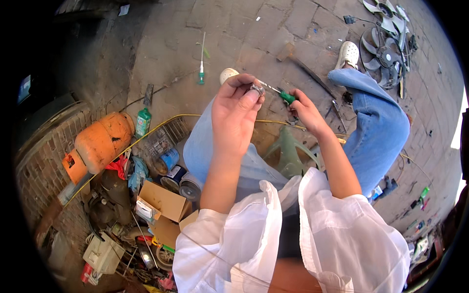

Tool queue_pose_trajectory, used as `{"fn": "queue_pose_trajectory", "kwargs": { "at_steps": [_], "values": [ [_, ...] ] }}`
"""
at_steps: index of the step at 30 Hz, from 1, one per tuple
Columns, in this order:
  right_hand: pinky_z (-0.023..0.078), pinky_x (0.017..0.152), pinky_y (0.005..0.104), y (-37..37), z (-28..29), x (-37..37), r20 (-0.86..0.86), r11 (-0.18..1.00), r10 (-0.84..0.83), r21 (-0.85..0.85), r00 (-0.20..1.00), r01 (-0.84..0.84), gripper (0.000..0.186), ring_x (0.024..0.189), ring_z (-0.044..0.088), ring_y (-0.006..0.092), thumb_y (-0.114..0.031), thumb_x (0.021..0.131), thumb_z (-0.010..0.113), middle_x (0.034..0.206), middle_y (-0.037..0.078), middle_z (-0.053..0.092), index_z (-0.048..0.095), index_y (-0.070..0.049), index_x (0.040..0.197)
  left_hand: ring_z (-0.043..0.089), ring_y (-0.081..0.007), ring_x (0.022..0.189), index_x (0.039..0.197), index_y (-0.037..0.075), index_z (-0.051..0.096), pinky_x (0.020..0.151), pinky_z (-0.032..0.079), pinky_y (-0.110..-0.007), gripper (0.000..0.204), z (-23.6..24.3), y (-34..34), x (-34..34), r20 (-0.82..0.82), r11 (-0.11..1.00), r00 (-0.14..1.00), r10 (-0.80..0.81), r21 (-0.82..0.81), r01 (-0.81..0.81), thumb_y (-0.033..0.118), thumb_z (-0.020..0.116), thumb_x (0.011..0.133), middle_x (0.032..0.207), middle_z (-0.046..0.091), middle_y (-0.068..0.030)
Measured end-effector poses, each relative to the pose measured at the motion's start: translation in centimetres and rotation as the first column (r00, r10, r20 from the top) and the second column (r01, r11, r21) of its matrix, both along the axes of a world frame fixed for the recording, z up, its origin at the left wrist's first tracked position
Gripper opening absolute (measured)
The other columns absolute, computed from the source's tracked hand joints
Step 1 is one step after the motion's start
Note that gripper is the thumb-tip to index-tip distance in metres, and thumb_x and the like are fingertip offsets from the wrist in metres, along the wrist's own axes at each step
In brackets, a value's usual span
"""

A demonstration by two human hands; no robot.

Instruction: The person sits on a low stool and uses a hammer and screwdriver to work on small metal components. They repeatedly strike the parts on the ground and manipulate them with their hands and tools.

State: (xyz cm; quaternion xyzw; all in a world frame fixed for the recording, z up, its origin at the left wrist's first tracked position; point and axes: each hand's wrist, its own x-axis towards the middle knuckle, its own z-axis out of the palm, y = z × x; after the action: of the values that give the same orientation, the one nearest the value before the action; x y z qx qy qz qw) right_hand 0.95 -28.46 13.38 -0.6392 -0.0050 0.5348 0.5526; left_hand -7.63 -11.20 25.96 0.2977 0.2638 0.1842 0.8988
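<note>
My left hand (238, 105) is raised in the centre, its fingertips pinched on a small round metal part (256, 90). To its right, my right hand (304, 111) grips the green handle of a screwdriver-like tool (287, 97); its thin pale shaft points up-left toward the left hand, and whether it touches the metal part cannot tell. Below my hands, between my legs, is a green plastic stool-like object (286, 154). A long-handled hammer (317, 75) and a thin metal tool (338, 112) lie on the paving beyond my right hand.
Fan assemblies (386, 56) lie upper right. An orange gas cylinder (102, 139), a yellow hose (161, 124), a green bottle (143, 122), cardboard boxes (163, 200) and assorted clutter are at left. A green-capped tube (201, 68) lies ahead on the paving. Small tools (421, 198) lie at lower right.
</note>
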Motion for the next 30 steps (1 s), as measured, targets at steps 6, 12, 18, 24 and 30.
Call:
{"fn": "queue_pose_trajectory", "kwargs": {
  "at_steps": [6,12,18,24,30],
  "values": [
    [0.043,0.064,0.0271,-6.4,16.9,-4.4,0.525,0.985,0.078,0.089,0.847,-0.146,0.017,0.066,0.051,0.0176,-0.015,0.089,0.056,0.074,0.007,0.050,0.051,-0.002,0.099,0.051,-0.0176,0.092,0.112,-0.002,0.053,0.081,0.048,-0.029,0.023,6.9,-5.7,-4.6,0.162,0.949,0.985,0.063,-0.316,-0.009,-0.002,0.055,0.089,0.102,0.055,-0.0112],
    [0.046,0.064,0.0290,-10.8,24.3,-9.2,0.727,0.983,0.092,0.042,0.680,-0.179,0.026,0.070,0.059,0.0239,-0.007,0.084,0.063,0.080,0.012,0.061,0.055,-0.004,0.109,0.055,-0.0166,0.091,0.109,0.000,0.055,0.080,0.050,-0.027,0.018,11.4,-12.1,-9.3,0.194,0.902,0.977,0.085,-0.431,0.007,0.001,0.055,0.091,0.100,0.057,-0.0095],
    [0.048,0.068,0.0299,-14.2,25.9,-12.7,0.760,0.966,0.026,0.147,0.650,-0.211,0.039,0.072,0.059,0.0243,-0.001,0.084,0.059,0.087,0.013,0.062,0.055,-0.005,0.122,0.054,-0.0159,0.090,0.109,-0.001,0.055,0.077,0.049,-0.026,0.018,13.1,-14.7,-12.2,0.209,0.909,0.969,0.129,-0.416,-0.031,0.002,0.055,0.092,0.099,0.055,-0.0093],
    [0.045,0.059,0.0295,-15.2,26.1,-13.9,0.863,0.962,-0.071,0.192,0.500,-0.194,0.041,0.063,0.054,0.0207,0.001,0.082,0.060,0.077,0.009,0.056,0.058,-0.006,0.122,0.059,-0.0155,0.086,0.104,0.002,0.056,0.076,0.050,-0.026,0.015,13.7,-16.1,-13.0,0.197,0.951,0.970,0.142,-0.300,-0.078,0.001,0.058,0.090,0.094,0.060,-0.0073],
    [0.043,0.053,0.0284,-15.3,27.1,-13.6,0.935,0.973,-0.088,0.155,0.342,-0.174,0.044,0.059,0.052,0.0188,0.002,0.077,0.066,0.073,0.008,0.054,0.062,-0.010,0.120,0.060,-0.0146,0.084,0.104,0.003,0.055,0.076,0.050,-0.025,0.017,14.0,-16.4,-13.2,0.151,0.977,0.974,0.167,-0.157,-0.144,0.001,0.061,0.088,0.092,0.061,-0.0070]
  ]
}}
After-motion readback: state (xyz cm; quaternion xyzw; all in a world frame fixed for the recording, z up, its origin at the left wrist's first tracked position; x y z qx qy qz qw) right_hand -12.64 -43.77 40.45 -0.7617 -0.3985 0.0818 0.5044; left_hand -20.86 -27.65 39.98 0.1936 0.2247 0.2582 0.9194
